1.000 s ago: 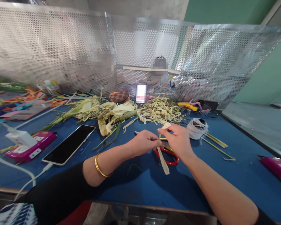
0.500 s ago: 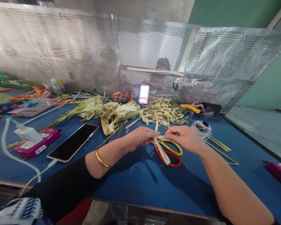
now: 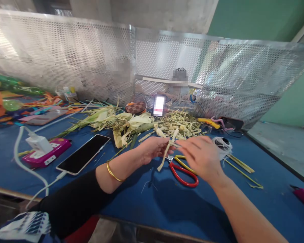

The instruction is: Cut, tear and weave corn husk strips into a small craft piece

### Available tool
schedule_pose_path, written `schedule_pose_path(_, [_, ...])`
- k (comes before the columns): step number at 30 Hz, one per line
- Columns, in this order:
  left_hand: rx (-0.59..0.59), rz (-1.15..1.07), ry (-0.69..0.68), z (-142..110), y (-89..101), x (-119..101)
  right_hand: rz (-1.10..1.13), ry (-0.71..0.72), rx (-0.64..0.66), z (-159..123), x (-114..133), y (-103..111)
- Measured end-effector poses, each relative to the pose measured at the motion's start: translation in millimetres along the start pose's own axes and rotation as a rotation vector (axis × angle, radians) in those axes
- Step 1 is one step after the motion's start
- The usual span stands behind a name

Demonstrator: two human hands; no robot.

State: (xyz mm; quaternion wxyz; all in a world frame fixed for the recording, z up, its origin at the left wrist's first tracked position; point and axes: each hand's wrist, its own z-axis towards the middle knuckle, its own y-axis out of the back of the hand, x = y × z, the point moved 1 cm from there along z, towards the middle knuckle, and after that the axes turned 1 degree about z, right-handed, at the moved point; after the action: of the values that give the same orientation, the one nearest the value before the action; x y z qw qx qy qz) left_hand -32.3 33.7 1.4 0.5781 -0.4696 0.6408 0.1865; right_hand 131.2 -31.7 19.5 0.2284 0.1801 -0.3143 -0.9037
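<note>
A pale corn husk strip slants between my hands, its lower end hanging over the table. My left hand, with a gold bangle on the wrist, pinches it where it crosses another pale piece. At that crossing are the fingertips of my right hand, closed on the sideways piece, though the fingers partly cover the grip. Below the hands lie scissors with one red and one yellow handle, partly hidden by the right hand.
Husks and shredded strips are heaped behind the hands. A white thread spool and stalks lie right. A phone on a cable and a purple power strip are left. A perforated metal screen stands behind.
The husk strip's lower end has swung left, from above the red handle to beside it. My right hand has turned more palm-down over the scissors. The view has shifted slightly.
</note>
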Motion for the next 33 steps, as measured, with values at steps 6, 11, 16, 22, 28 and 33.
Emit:
schedule_pose_path(6, [-0.011, -0.091, -0.062, 3, 1.3, 6, -0.064, 0.222, 0.193, -2, 23, -22])
schedule_pose_path(11, [-0.012, -0.077, -0.051, 1, -2.2, 8, -0.078, 0.253, 0.181, -4, 20, -25])
schedule_pose_path(16, [-0.114, -0.102, -0.083, -1, -8.7, 9, -0.044, 0.252, 0.141, -5, 24, -28])
schedule_pose_path(22, [-0.123, -0.109, -0.106, 0, -7.2, 8, 0.074, 0.214, 0.097, -5, 28, -24])
schedule_pose_path(28, [-0.097, -0.065, -0.083, 3, 0.2, 1, -0.03, -0.229, 0.021, -5, 5, -17])
schedule_pose_path(33, [-0.133, 0.122, -0.136, 2, -2.5, 3, 0.063, -0.375, 0.368, -8, 3, -25])
